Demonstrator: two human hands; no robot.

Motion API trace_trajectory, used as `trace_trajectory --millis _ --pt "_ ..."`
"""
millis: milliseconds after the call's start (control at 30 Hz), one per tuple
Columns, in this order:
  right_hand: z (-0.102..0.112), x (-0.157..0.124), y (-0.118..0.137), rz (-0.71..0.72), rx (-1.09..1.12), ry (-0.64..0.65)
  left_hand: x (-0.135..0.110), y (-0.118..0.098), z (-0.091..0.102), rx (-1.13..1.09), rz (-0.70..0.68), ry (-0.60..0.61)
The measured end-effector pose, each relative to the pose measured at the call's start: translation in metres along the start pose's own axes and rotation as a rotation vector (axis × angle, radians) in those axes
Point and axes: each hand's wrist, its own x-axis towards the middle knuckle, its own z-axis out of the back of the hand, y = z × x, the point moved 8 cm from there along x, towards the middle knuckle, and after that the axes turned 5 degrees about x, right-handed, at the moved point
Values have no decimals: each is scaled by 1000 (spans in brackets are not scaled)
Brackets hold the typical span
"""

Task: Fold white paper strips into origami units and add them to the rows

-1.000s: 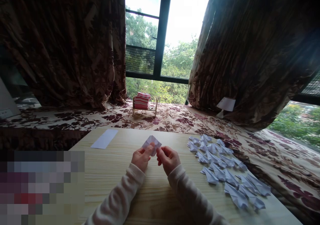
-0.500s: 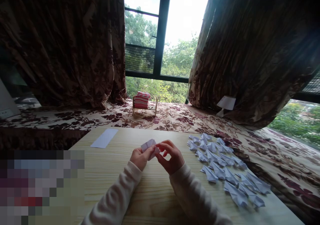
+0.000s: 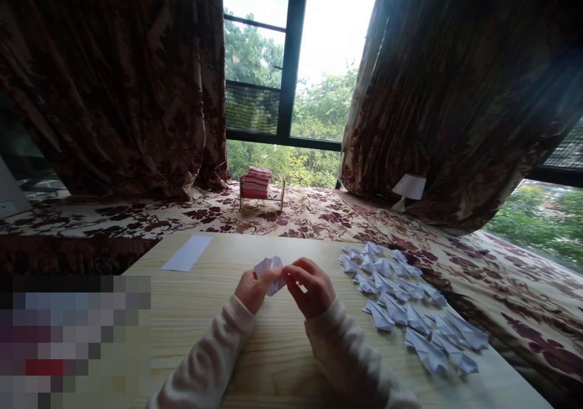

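Between my hands, above the wooden table, is a small folded piece of white paper. My left hand is closed on it, thumb lying across its face. My right hand pinches at the paper's right edge, thumb and forefinger close together. Its exact folds are too small to make out. On the right side of the table lie several folded white paper pieces with pointed ends. A flat strip of white paper rests at the table's far left.
Behind the table, a floral cloth covers a ledge. A small wooden rack there holds a stack of striped pink-and-white cloths. A little white lamp stands to the right, between heavy curtains. The lower left corner is blurred out.
The folded paper has turned slightly between my hands, and my right fingers have closed in at its right edge. The whole view has shifted a little.
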Motion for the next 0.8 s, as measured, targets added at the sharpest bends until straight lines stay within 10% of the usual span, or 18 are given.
trace_trajectory --millis 800 --pt "4 2 4 41 -53 21 -1 -5 3 -63 -40 -42"
